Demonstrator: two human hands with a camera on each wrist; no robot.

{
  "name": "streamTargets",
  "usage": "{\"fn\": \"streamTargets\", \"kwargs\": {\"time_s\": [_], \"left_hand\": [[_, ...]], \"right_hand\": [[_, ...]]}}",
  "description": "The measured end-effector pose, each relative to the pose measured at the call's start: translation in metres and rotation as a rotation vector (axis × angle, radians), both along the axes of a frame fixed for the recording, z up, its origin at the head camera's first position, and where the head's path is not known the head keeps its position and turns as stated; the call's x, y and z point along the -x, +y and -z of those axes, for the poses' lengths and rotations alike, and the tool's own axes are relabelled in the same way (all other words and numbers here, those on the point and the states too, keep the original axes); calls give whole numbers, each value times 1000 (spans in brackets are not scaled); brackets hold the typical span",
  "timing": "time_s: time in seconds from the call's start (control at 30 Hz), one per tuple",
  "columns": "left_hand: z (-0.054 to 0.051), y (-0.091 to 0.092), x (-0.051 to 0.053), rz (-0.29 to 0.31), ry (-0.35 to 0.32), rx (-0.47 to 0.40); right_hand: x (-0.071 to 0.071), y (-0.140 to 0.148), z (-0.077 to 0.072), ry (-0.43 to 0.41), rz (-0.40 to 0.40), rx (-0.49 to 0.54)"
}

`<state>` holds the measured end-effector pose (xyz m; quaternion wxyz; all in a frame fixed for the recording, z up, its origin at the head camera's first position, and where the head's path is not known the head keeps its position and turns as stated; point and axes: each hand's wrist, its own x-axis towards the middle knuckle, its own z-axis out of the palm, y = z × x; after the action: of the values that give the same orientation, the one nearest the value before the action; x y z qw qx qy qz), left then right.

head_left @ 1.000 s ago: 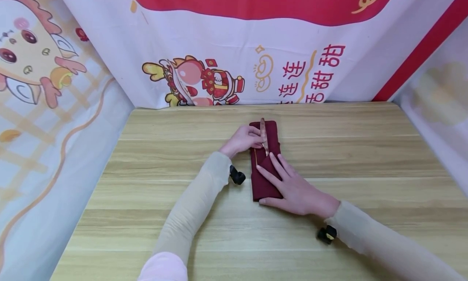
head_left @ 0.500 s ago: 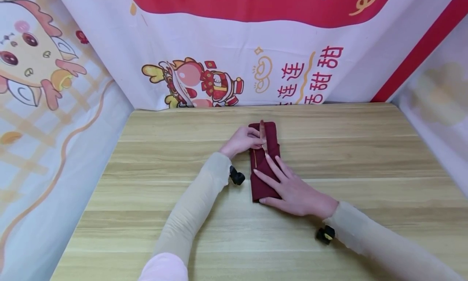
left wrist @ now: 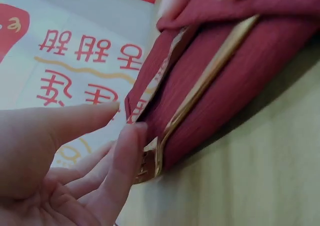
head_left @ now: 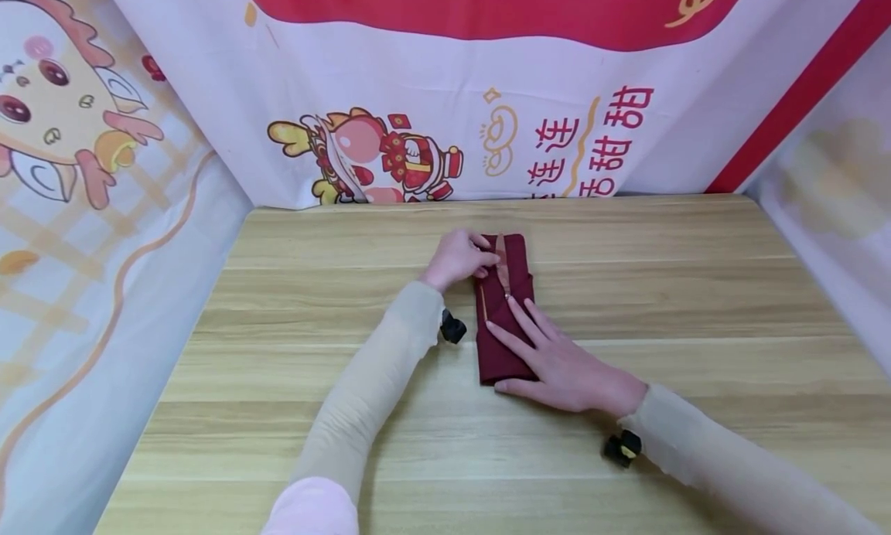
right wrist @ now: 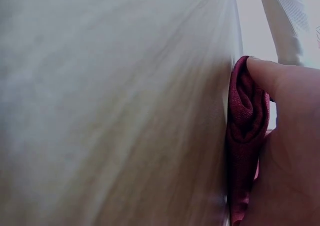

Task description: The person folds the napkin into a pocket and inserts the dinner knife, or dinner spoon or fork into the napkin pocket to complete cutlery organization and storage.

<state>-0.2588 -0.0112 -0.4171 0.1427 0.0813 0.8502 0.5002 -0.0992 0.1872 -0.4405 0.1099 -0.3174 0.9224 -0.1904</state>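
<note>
A dark red cloth napkin [head_left: 497, 349], folded into a long narrow packet, lies on the table. Tucked upright along it is a rose-gold table knife [head_left: 503, 264], its lower end under a fold. My left hand [head_left: 459, 258] is at the napkin's upper left and pinches the knife's upper end between thumb and fingers. A second gold piece of cutlery [left wrist: 215, 70] sits beside the knife; its bent end shows near my left fingers, its kind unclear. My right hand [head_left: 560, 365] rests on the napkin's lower half with fingers spread, the thumb along the bottom edge.
The wood-grain table [head_left: 278, 349] reaches back to a printed white and red cloth [head_left: 418, 71]. More printed cloth [head_left: 76, 287] hangs at the left side, and pale cloth [head_left: 835, 172] at the right. A black wrist mount [head_left: 622, 447] sits on the right sleeve.
The knife has slid slightly down into the napkin; its top no longer sticks out past the upper edge. My left fingers have shifted up a little. The right hand has barely moved.
</note>
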Motion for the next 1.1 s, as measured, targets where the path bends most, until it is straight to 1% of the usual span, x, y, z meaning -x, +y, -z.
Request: {"fn": "streamTargets", "kwargs": {"time_s": [0.1, 0.2, 0.27, 0.33, 0.43, 0.53, 0.63, 0.73, 0.8, 0.9, 1.1], "left_hand": [[-2, -4, 3, -35, 108, 89], [1, -9, 7, -58, 197, 170], [3, -12, 8, -68, 225, 185], [4, -14, 9, -77, 235, 198], [6, -17, 8, -85, 226, 201], [8, -16, 7, -81, 213, 178], [9, -12, 6, -50, 199, 137], [9, -10, 5, -9, 190, 127], [9, -9, 4, 2, 185, 134], [10, -10, 2, 3, 171, 141], [11, -13, 0, -6, 136, 127]], "right_hand": [[-2, 0, -1, -15, 6, 2], [-3, 0, -1, -11, 8, 1], [-3, 0, -1, -6, 9, 3], [-3, 0, 0, -5, 11, 4], [-3, 1, 2, -7, 13, 0], [-2, 1, 3, -9, 11, -4], [-2, 1, 3, -8, 9, -5], [-2, 1, 3, -11, 6, -2], [-2, 0, 2, -12, 4, -1], [-2, 1, 1, -3, -1, 4], [-1, 1, 1, 12, -8, 7]]}}
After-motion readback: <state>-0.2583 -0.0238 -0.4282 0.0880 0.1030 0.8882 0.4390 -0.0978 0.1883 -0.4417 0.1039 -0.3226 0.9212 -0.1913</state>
